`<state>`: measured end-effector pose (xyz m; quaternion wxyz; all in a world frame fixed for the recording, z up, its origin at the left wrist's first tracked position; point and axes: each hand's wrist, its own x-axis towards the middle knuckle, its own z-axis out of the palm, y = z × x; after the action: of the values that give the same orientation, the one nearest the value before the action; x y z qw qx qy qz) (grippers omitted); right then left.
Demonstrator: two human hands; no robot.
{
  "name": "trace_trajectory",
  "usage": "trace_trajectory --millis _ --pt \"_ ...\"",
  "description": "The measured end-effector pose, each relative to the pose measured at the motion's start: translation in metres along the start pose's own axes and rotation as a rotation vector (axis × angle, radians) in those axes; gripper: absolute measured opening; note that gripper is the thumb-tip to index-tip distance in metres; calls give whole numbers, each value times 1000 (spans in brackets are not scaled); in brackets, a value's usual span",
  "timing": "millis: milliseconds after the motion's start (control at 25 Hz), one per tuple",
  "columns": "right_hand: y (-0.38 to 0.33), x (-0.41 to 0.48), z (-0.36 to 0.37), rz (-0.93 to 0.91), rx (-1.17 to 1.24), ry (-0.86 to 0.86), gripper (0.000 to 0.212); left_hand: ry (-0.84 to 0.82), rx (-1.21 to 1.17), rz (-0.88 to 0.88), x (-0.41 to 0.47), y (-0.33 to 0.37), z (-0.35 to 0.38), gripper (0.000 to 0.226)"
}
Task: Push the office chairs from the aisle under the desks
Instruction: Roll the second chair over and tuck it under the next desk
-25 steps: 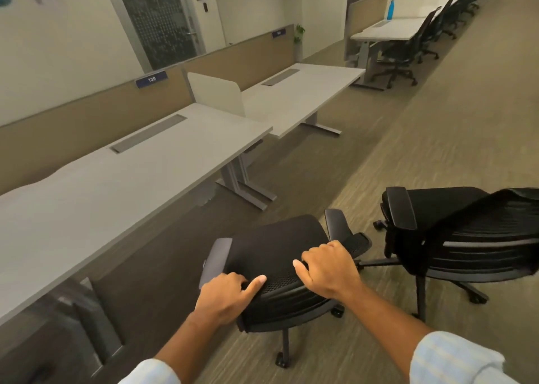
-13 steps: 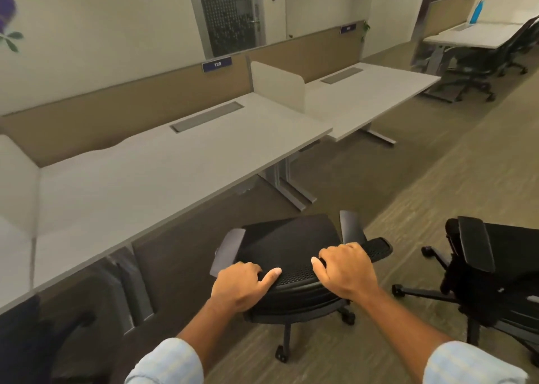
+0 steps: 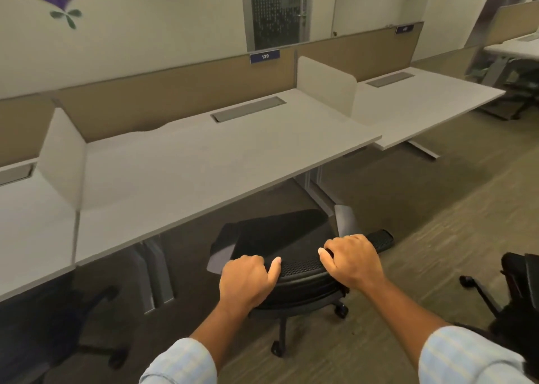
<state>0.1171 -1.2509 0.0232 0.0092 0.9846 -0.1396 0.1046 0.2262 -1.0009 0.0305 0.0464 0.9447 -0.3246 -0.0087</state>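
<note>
A black mesh office chair [image 3: 285, 232] stands in front of me, its seat facing the white desk [image 3: 204, 161] labelled 139. My left hand [image 3: 248, 278] and my right hand [image 3: 353, 259] both grip the top edge of its backrest. The front of the seat sits just under the desk's near edge, beside the grey desk leg [image 3: 318, 192]. A second black office chair [image 3: 522, 290] stands in the aisle at the right edge, only partly in view.
Another chair's wheeled base [image 3: 96, 340] shows under the neighbouring desk at lower left. White divider panels [image 3: 62, 156] separate the desks. A further desk [image 3: 420, 103] continues to the right, with more chairs [image 3: 525, 88] beyond. Carpeted aisle runs on the right.
The view has swung left to face the desk squarely. The gripped chair has rolled toward the desk, its seat now reaching the desk's edge. The second chair has slid toward the right edge of view.
</note>
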Motion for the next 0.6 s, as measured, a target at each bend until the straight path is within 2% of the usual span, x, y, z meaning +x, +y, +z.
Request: trace_trajectory --millis 320,600 --pt "-35 63 18 -123 52 25 57 6 -48 -140 20 -53 5 81" --pt "-43 119 32 -215 82 13 57 -2 -65 -230 44 -70 2 81"
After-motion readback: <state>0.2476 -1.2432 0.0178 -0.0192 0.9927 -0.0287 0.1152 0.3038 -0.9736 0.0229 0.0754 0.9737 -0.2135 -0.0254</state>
